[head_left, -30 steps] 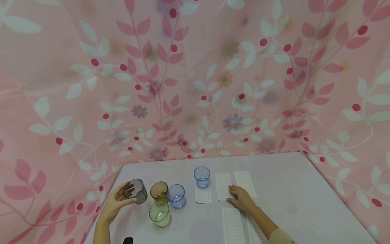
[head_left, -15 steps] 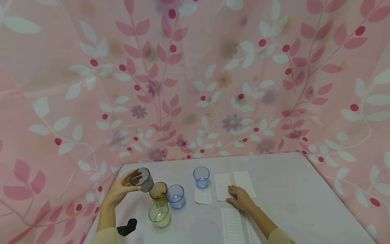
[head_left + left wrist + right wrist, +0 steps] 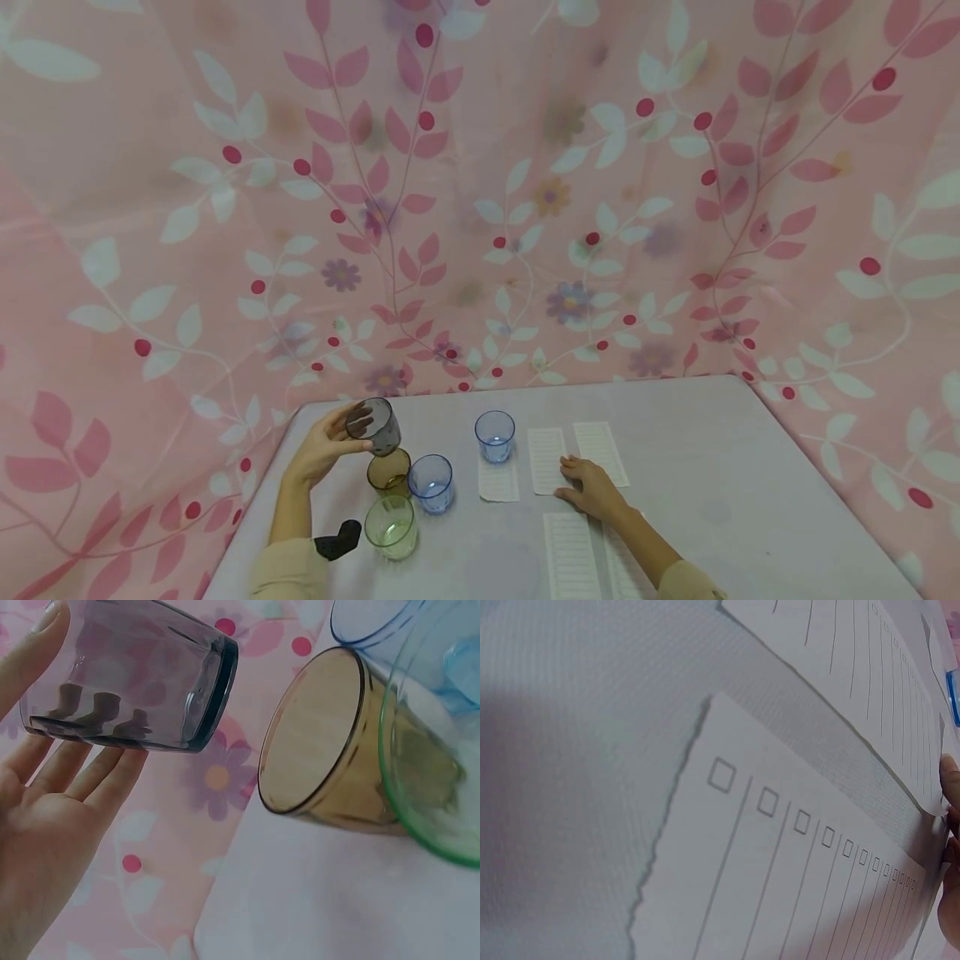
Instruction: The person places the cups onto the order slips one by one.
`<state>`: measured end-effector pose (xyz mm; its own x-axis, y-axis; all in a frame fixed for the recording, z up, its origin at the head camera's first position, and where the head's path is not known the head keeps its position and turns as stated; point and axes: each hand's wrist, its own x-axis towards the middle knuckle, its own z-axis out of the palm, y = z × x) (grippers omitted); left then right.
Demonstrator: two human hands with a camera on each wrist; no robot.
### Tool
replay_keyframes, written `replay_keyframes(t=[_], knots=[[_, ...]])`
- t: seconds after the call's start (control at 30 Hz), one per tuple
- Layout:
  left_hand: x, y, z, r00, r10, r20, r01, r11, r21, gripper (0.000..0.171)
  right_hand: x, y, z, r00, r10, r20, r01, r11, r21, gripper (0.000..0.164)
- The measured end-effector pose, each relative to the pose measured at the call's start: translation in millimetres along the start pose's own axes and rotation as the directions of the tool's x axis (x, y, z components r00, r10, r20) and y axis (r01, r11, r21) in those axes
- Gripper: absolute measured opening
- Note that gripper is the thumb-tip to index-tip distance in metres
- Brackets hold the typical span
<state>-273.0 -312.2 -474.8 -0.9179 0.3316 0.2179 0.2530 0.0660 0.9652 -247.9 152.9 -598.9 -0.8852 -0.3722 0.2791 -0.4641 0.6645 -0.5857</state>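
My left hand [image 3: 322,450] holds a smoky grey glass tumbler [image 3: 381,432], thumb on one side and fingers on the other. The tumbler is raised and tilted; in the left wrist view its base points toward the amber glass [image 3: 311,742]. In the head view it overlaps the back rim of that glass. A blue glass [image 3: 432,492] and a green glass [image 3: 391,537] stand close beside the amber one. My right hand [image 3: 592,487] rests low over the lined paper slips, fingers loosely bent, fingertips at the right edge of one slip [image 3: 546,467].
Another blue glass [image 3: 495,446] stands on the upper part of a slip [image 3: 498,490]. More slips with checkboxes [image 3: 802,821] lie around my right hand. A black strap-like piece [image 3: 339,540] sits by my left sleeve. A pink floral curtain [image 3: 480,208] hangs behind the table.
My left hand has lifted the grey tumbler and carried it right and away from me, from left of the amber glass to behind it. The right hand has stayed put.
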Motion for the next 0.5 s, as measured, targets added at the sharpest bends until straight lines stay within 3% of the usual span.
replay_keyframes(t=[0.5], knots=[[29.5,3.5,24.1,0.999,-0.021,0.027,0.023,0.998,-0.063,0.073,-1,-2,-1,1.0,0.03,0.01,-0.03,0.999,0.033,0.051]])
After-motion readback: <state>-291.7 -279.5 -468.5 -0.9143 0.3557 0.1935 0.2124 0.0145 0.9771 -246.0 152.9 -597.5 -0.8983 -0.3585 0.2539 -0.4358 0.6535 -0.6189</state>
